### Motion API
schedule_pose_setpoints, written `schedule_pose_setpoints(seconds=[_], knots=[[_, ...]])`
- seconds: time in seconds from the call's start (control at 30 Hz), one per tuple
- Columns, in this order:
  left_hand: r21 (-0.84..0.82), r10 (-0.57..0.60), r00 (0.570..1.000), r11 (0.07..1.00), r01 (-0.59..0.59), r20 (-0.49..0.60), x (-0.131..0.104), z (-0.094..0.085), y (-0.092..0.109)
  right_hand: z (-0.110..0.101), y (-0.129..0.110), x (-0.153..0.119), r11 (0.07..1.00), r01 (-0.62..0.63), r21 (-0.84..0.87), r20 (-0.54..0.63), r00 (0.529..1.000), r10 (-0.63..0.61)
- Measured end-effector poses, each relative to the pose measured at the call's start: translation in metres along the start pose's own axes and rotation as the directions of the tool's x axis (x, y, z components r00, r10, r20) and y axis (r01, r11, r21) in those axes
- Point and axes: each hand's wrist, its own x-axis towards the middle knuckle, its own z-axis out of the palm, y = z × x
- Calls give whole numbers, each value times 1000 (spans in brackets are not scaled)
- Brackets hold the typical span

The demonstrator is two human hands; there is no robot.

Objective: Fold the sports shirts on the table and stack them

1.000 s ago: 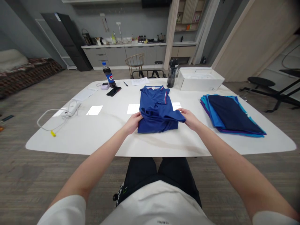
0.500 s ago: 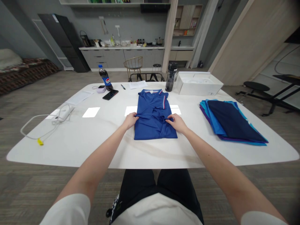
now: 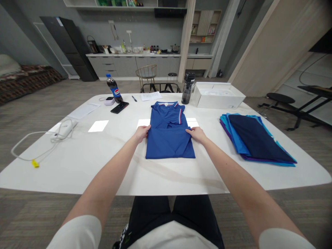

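A blue polo shirt [image 3: 169,143] lies on the white table in front of me, its lower part folded up over the body. Its collar, trimmed with stripes, points away from me, and a striped sleeve edge shows at the upper right. My left hand [image 3: 141,133] pinches the left end of the folded flap's upper edge. At the opposite end of that edge, my right hand [image 3: 196,133] grips the cloth between thumb and fingers. The flap lies fairly smooth between both hands.
A stack of folded garments [image 3: 256,136] lies to the right. Behind the shirt stand a black bottle [image 3: 188,88] and a white box [image 3: 219,95]. Leftward are a cola bottle [image 3: 114,89], a phone [image 3: 119,107], papers [image 3: 84,110] and a power strip [image 3: 64,130] with its cable.
The bunched cloth across the shirt's middle has become a flatter flap with a straighter upper edge. Both hands still hold its ends. The view has shifted slightly.
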Motion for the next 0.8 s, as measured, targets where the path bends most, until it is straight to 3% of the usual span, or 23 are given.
schedule_pose_setpoints(seconds=[0.07,0.17,0.23,0.3,0.4,0.57,0.67,0.8], knots=[[-42,52,998,998,-50,42,1,0,9,2,-3,0,999,38,-11,-22,999,-38],[-191,231,965,960,-205,126,2,4,23,5,-8,-4,977,183,105,-128,977,-169],[-257,290,952,932,-256,101,3,9,25,6,-11,-7,948,263,177,-178,956,-232],[-239,210,978,950,-200,16,3,14,20,6,-12,-8,956,227,186,-159,967,-198],[-106,89,991,989,-99,-97,0,15,6,4,-10,-10,989,62,134,-88,995,-51],[11,66,993,998,-65,-95,-8,11,-8,0,-1,-11,968,-48,246,73,997,31],[134,26,993,991,-11,-116,-5,14,-4,1,-5,-9,983,-37,181,101,995,19],[190,138,983,975,-113,-124,0,22,2,6,-14,-6,996,81,-44,38,996,-79]])
